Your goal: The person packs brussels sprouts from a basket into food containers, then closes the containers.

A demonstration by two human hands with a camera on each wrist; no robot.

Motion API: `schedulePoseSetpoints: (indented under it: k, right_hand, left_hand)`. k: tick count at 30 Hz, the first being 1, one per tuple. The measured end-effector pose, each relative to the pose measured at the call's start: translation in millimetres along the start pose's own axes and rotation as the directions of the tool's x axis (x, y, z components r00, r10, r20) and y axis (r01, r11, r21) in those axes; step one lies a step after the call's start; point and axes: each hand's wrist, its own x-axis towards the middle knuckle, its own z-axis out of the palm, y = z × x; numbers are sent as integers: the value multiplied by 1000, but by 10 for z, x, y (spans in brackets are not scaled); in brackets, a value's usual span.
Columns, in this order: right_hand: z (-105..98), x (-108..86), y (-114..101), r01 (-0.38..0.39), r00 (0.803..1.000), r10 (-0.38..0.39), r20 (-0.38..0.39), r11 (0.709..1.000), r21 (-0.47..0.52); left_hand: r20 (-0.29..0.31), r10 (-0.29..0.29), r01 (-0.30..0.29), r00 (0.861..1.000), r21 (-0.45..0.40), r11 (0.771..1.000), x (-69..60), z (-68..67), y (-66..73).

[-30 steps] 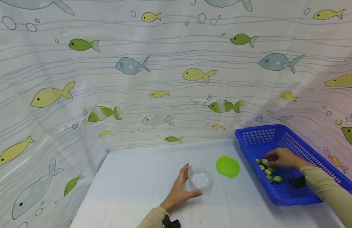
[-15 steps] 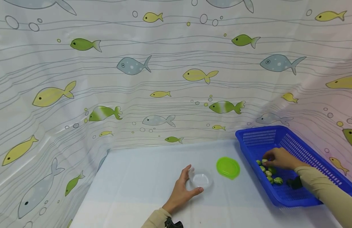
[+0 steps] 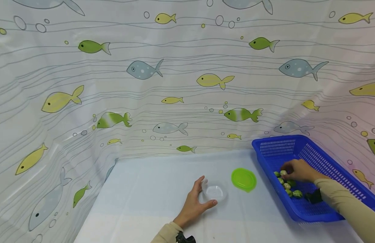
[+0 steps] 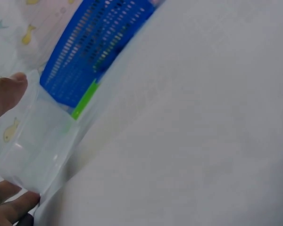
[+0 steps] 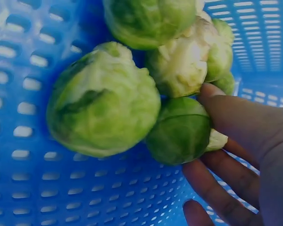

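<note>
In the head view, my left hand (image 3: 195, 202) holds a small clear plastic bowl (image 3: 214, 191) on the white table, thumb on the near side and fingers on the far left. The left wrist view shows the bowl (image 4: 37, 141) between thumb and fingers. My right hand (image 3: 301, 170) reaches into a blue perforated basket (image 3: 309, 214), among several Brussels sprouts (image 3: 297, 193). Seen from the right wrist, thumb and fingers pinch a dark green Brussels sprout (image 5: 179, 132); a larger pale sprout (image 5: 104, 103) lies beside it. The palm side is partly hidden in the head view.
A bright green lid (image 3: 243, 179) lies flat between the bowl and the basket. The basket's raised walls surround the right hand. Behind the table hangs a fish-patterned curtain (image 3: 187, 114), also along both sides.
The head view has shifted slightly, so everything sits a little further right. Both hands stay nearly in place, the left at the bowl and the right among the sprouts.
</note>
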Motion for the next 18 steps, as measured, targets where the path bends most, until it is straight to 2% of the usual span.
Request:
schedulePoseSetpoints:
  k: [11,18]
  right_hand:
    - [-35,-48,37,-57,998,53,44,995,87]
    - [-12,-78,89,-60,998,58,16,991,121]
  left_hand:
    - [6,-9,9,1000,-24,1000,-1,-9,2]
    - [7,-5,5,1000,-12,1000,6,-9,-6]
